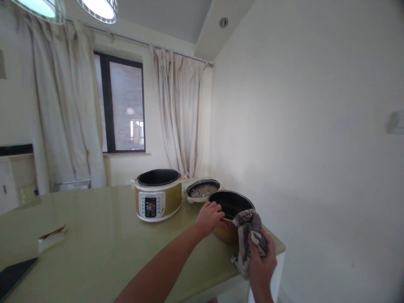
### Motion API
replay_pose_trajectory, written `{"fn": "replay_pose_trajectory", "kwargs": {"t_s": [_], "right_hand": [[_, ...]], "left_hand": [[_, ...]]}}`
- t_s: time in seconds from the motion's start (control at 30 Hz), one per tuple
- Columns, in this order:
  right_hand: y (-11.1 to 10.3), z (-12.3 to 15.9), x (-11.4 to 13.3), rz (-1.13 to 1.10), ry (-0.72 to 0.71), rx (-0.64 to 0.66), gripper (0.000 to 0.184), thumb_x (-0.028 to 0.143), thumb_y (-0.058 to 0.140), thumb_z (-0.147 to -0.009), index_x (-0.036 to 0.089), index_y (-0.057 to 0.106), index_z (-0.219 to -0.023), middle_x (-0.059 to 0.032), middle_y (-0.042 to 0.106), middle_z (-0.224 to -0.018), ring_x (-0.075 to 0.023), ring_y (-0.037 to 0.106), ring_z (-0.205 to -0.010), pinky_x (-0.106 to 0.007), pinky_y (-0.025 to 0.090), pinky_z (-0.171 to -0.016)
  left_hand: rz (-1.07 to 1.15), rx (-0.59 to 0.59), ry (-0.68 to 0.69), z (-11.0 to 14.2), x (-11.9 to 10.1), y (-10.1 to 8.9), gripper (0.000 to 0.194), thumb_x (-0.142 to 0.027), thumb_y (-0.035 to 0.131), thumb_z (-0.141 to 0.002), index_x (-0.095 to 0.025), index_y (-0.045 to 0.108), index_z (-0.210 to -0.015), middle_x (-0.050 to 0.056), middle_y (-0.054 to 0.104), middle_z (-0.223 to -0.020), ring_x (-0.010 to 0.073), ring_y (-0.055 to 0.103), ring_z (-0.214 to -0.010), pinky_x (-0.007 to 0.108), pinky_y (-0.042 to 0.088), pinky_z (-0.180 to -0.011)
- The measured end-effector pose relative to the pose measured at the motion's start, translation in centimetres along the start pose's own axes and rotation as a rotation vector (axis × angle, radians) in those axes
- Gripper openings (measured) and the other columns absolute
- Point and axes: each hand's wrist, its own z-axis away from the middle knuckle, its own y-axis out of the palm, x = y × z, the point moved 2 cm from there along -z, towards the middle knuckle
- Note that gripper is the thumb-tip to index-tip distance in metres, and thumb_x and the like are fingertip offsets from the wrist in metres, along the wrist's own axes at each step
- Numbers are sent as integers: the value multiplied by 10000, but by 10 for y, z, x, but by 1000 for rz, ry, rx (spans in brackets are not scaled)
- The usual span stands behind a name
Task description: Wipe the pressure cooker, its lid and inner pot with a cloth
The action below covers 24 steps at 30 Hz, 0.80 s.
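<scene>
A gold inner pot (232, 204) with a dark inside stands near the table's right end. My left hand (210, 216) grips its near rim, fingers curled over the edge. My right hand (260, 259) is closed on a grey patterned cloth (248, 229), held against the pot's right rim. Behind and to the left stands a gold and white electric cooker body (158, 195), open at the top. Its lid (202, 189) lies upside down beside it.
The pale green table (104, 248) ends just right of the pot, close to the white wall. A small box (52, 237) and a dark flat object (14, 275) lie at the left. Curtains and a window fill the back.
</scene>
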Motion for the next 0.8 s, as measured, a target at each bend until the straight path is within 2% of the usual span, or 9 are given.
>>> {"fn": "replay_pose_trajectory", "kwargs": {"t_s": [0.07, 0.17, 0.3, 0.37, 0.43, 0.5, 0.57, 0.63, 0.8], "right_hand": [[3, 11, -2, 13, -46, 28, 499, 603, 723, -850, 237, 671, -1184, -102, 685, -1203, -344, 634, -1147, -585, 494, -1027], [6, 31, -7, 38, -197, 109, 409, 550, 686, -897, 263, 675, -1189, -93, 661, -1189, -323, 643, -1109, -534, 530, -968], [11, 56, -12, 32, -426, 353, 403, 474, 649, -916, 276, 670, -1267, -115, 602, -1248, -314, 658, -1098, -460, 560, -912], [18, 66, -10, 38, -489, 504, 447, 442, 663, -891, 275, 670, -1305, -127, 583, -1290, -325, 651, -1143, -444, 560, -937], [28, 72, -2, 81, -494, 655, 497, 399, 700, -845, 281, 674, -1327, -131, 567, -1337, -341, 625, -1213, -447, 538, -1000], [41, 75, 10, 150, -454, 803, 554, 328, 734, -784, 290, 680, -1333, -127, 563, -1362, -351, 590, -1269, -455, 501, -1066], [52, 75, 21, 217, -391, 920, 603, 249, 730, -728, 298, 685, -1327, -119, 572, -1365, -348, 570, -1289, -455, 474, -1101], [58, 73, 29, 257, -337, 978, 636, 193, 698, -693, 298, 686, -1321, -111, 583, -1357, -338, 570, -1279, -452, 463, -1112], [57, 68, 21, 186, -288, 930, 586, 264, 685, -754, 276, 659, -1339, -112, 602, -1350, -330, 588, -1277, -447, 465, -1114]], "left_hand": [[5, -28, -55, 4, 6, 1, 352, -587, 724, -902, -250, 774, -992, 52, 744, -1070, 259, 645, -1053, 379, 462, -889], [-23, -117, -153, 18, 28, -13, 421, -549, 623, -984, -277, 705, -1294, 79, 705, -1315, 284, 620, -1205, 419, 454, -1033], [-237, -205, -525, 50, 99, -64, 564, -414, 579, -994, -208, 539, -1519, 163, 514, -1588, 346, 455, -1457, 520, 267, -1241], [-336, -137, -692, 70, 142, -93, 648, -438, 602, -965, -148, 509, -1538, 210, 460, -1623, 364, 378, -1523, 529, 207, -1267], [-314, 41, -819, 90, 180, -114, 639, -552, 573, -960, -106, 617, -1416, 254, 611, -1464, 387, 490, -1444, 538, 235, -1248], [-214, 241, -830, 108, 205, -124, 628, -641, 503, -969, -130, 705, -1274, 233, 719, -1296, 383, 617, -1305, 504, 358, -1166], [-162, 313, -793, 119, 214, -129, 608, -663, 472, -974, -161, 732, -1199, 203, 746, -1248, 363, 658, -1240, 452, 431, -1081], [-175, 279, -745, 124, 208, -130, 575, -646, 454, -989, -176, 741, -1155, 186, 760, -1213, 347, 673, -1208, 430, 449, -1037], [-244, 115, -706, 134, 161, -138, 583, -670, 432, -991, -188, 760, -976, 158, 789, -971, 321, 730, -1008, 392, 467, -916]]}}
